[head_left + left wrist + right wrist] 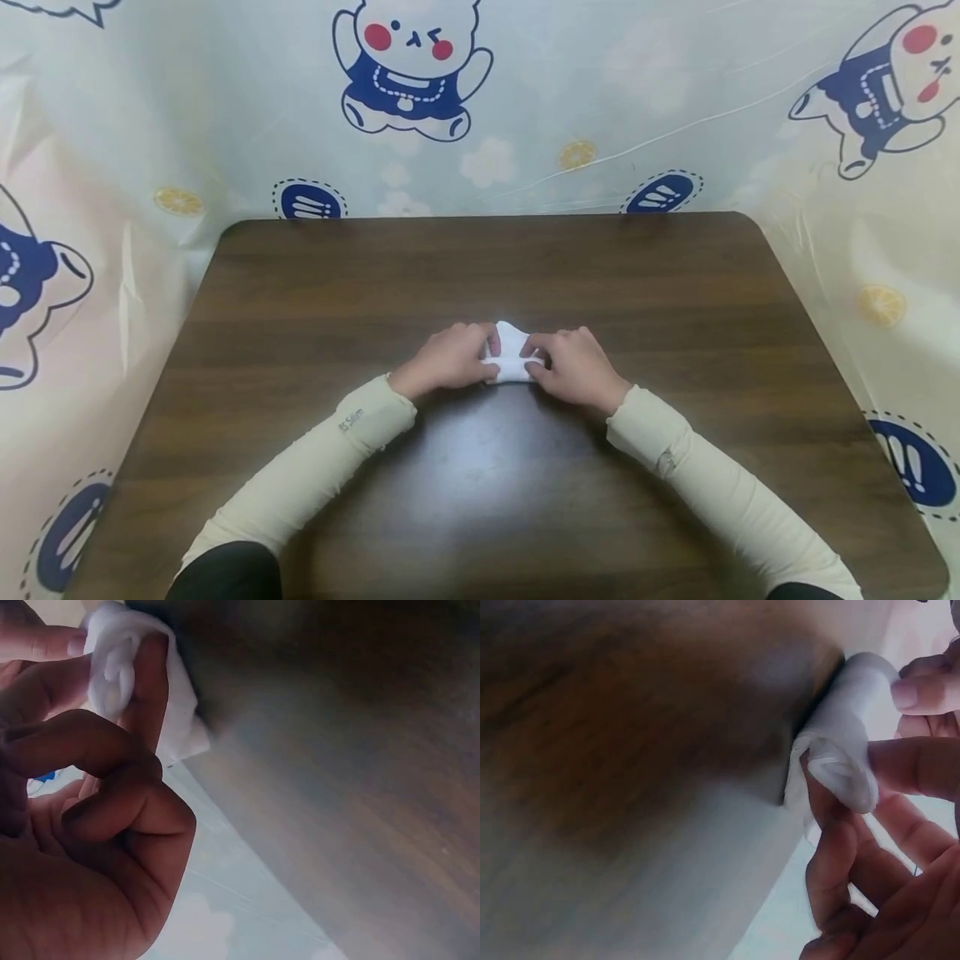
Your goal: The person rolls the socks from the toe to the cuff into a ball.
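A white sock (513, 369), partly rolled into a thick tube, lies on the brown table in front of the person. Its unrolled part spreads flat beyond the roll. My left hand (454, 355) pinches the roll's left end between thumb and fingers. At the right end, my right hand (576, 367) grips the roll the same way. In the left wrist view, coiled layers show at the end of the sock (112, 679), with a finger against them. The right wrist view shows the rolled sock (851, 697) with a right fingertip tucked at its layered end.
The dark wooden table (480, 492) has rounded corners and reflects light near the front. Behind it and at both sides hangs a pale curtain (247, 108) printed with cartoon figures, its lower part meeting the table's far edge.
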{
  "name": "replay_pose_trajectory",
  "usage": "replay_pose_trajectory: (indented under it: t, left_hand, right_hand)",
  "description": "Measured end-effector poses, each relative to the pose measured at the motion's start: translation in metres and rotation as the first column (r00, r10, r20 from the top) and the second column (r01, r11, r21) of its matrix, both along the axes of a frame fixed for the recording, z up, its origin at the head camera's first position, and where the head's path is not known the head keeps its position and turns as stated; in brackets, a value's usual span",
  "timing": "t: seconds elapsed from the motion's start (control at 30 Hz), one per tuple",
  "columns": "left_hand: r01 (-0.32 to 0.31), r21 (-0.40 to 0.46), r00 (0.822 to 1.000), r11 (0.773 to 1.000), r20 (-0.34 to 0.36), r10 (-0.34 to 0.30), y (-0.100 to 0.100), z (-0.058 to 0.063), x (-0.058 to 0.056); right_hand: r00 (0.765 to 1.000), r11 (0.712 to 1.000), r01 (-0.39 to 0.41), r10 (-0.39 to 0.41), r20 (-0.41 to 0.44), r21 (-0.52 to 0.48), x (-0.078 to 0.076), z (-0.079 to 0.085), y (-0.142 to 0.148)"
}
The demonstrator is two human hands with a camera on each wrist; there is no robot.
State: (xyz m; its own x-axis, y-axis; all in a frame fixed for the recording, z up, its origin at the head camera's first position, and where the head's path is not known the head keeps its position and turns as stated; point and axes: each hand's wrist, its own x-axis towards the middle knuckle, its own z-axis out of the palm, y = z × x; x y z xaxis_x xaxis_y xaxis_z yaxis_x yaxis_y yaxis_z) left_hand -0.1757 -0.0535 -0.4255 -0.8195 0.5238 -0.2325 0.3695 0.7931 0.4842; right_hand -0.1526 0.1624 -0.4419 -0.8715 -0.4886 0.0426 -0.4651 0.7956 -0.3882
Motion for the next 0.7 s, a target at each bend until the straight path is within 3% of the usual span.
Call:
replay_pose_trajectory:
  t: [0.1, 0.17, 0.23, 0.37, 0.4, 0.5, 0.7]
  left_hand:
    - [-0.015, -0.043, 0.998, 0.999, -0.066, 0.013, 0.001, -0.003, -0.001]
    - [-0.01, -0.079, 0.988, 0.997, -0.152, -0.002, 0.002, -0.004, 0.0]
    - [0.029, -0.101, 0.967, 0.994, -0.251, -0.053, 0.004, -0.006, 0.003]
    - [0.143, -0.112, 0.902, 0.983, -0.393, -0.176, 0.007, -0.007, 0.01]
    - [0.16, -0.118, 0.891, 0.98, -0.41, -0.195, 0.007, -0.007, 0.011]
    - [0.166, -0.16, 0.88, 0.973, -0.422, -0.22, 0.005, -0.008, 0.014]
    - [0.159, -0.21, 0.875, 0.965, -0.422, -0.236, 0.001, -0.012, 0.016]
  right_hand:
    - [0.998, 0.998, 0.046, -0.044, -0.053, 0.038, -0.001, 0.0, -0.002]
    - [0.991, 0.998, 0.045, -0.038, -0.128, 0.049, 0.0, -0.001, -0.004]
    - [0.976, 0.998, 0.001, 0.013, -0.215, 0.066, 0.002, -0.001, -0.004]
    - [0.925, 0.981, -0.125, 0.17, -0.341, 0.149, 0.006, 0.0, -0.002]
    - [0.91, 0.973, -0.148, 0.203, -0.36, 0.174, 0.007, 0.0, -0.002]
    - [0.884, 0.955, -0.18, 0.261, -0.387, 0.233, 0.009, 0.001, 0.0]
    - [0.885, 0.953, -0.149, 0.248, -0.395, 0.262, 0.007, -0.007, 0.0]
